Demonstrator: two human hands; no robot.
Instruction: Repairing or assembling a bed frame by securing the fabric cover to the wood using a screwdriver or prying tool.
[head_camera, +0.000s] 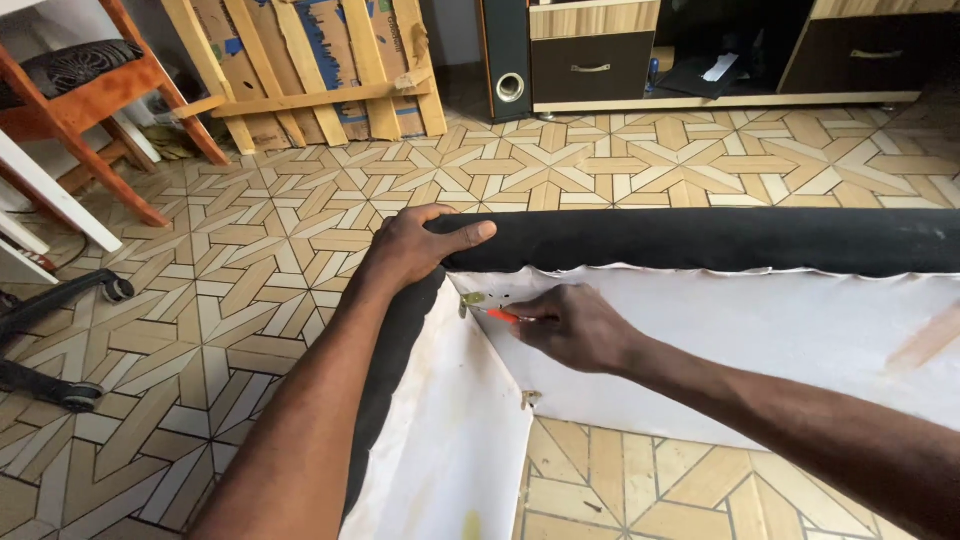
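The black padded corner of an upturned upholstered frame (700, 240), white-lined inside and stood on the patterned tile floor (250, 250), is gripped by the left hand (415, 245), fingers curled over it, while an orange-handled tool (503, 316) is pinched in the right hand (575, 325) at the metal corner bracket (472, 299)

Left hand (415, 245) on black padded frame (700, 240); screwdriver (503, 316) in right hand (575, 325)

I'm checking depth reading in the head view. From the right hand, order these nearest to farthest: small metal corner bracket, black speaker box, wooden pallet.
1. Small metal corner bracket, just left of the right hand, at the frame's inside corner.
2. Black speaker box, far ahead, beside the cabinet.
3. Wooden pallet, far ahead-left, leaning upright.
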